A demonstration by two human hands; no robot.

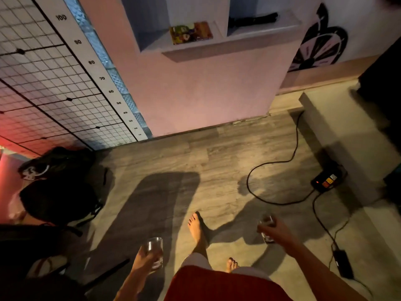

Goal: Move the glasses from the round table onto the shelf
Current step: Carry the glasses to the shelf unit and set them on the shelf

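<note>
Over the floor, each hand, left hand (144, 258) and right hand (278, 232), grips a glass (155, 248); carry both level toward the shelf (219, 43), stepping clear of the cable (295, 146).

Shelf (195, 47) holds a colourful box (191, 32) and a dark object (252, 20).

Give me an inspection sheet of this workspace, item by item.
Surface: grey wood-look floor; round table not in view.
Job's things: one glass in the left hand, another glass in the right hand; shelf ahead.
Clutter: colourful box and dark object on the shelf; black bags on the floor.
Grippers: both hands closed on glasses.
Cables: black cable to a power strip; adapter.
Surroundings: wire grid, height chart.
</note>
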